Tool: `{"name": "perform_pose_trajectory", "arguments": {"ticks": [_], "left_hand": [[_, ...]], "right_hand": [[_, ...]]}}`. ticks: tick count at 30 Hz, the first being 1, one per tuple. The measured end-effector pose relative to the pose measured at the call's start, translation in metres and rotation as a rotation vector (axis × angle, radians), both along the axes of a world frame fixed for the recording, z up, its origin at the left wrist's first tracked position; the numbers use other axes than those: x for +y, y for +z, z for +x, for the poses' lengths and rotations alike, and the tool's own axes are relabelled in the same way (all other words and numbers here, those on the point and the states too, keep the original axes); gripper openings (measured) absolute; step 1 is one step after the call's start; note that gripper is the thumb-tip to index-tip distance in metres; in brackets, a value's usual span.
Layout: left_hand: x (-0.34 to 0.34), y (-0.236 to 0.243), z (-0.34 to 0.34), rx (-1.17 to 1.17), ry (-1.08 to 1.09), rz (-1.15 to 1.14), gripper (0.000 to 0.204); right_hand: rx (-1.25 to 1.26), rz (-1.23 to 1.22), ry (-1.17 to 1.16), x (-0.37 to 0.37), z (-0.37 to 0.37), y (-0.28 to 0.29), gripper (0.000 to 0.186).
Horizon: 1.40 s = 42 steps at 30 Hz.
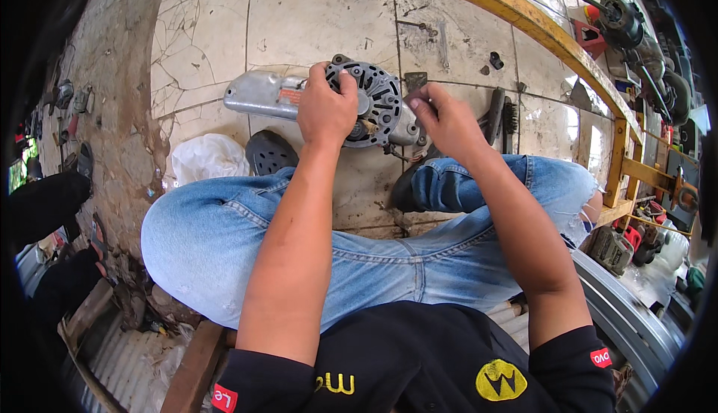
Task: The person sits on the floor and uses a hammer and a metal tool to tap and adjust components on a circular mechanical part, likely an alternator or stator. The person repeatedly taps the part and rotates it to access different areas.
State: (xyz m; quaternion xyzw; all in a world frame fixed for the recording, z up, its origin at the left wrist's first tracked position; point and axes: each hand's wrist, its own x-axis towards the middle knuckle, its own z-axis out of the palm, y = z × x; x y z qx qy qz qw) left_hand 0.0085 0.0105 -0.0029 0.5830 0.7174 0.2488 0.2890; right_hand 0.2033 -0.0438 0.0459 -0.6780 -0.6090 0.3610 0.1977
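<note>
A round grey alternator [385,97] with slotted vents lies on a long silver metal cover [258,97] in front of me. My left hand [327,108] is closed on the alternator's left side, its thumb over the slotted face. Just right of the alternator, my right hand [446,120] pinches a small dark brown flat piece [416,93] between thumb and fingers. What that piece is I cannot make out. Short wires [402,154] stick out at the alternator's lower right. The palm of my left hand hides part of the housing.
A black-bristled brush [511,123] lies right of my right hand. A yellow metal frame [538,28] crosses the upper right. Small parts [495,60] are scattered on the tiles. A white plastic bag [209,160] sits at left, near my dark shoe [271,153].
</note>
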Motion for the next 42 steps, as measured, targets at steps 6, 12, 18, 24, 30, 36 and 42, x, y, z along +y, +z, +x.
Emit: {"name": "perform_pose_trajectory", "arguments": {"ticks": [6,12,18,24,30,36,42], "left_hand": [[0.001,0.001,0.002,-0.005,-0.004,0.032,0.044],[0.001,0.004,0.001,0.001,0.000,-0.019,0.047],[0.001,0.003,0.000,-0.002,-0.004,-0.015,0.047],[0.001,0.003,0.001,0.002,-0.004,-0.009,0.047],[0.000,0.004,0.001,-0.014,0.011,-0.010,0.047],[0.000,0.004,0.001,-0.013,0.019,-0.016,0.047],[0.000,0.004,0.002,-0.002,0.018,-0.014,0.047]], "right_hand": [[-0.019,0.087,0.165,-0.006,-0.007,-0.008,0.012],[-0.135,0.339,0.154,-0.006,-0.010,-0.012,0.010],[-0.208,0.366,0.191,-0.013,-0.012,-0.010,0.011],[-0.180,0.408,0.210,-0.007,-0.023,-0.016,0.010],[-0.183,0.405,0.241,-0.009,-0.011,-0.012,0.011],[-0.132,0.304,0.104,-0.009,-0.017,-0.011,0.011],[-0.213,0.437,0.244,-0.005,-0.020,-0.016,0.009]]}}
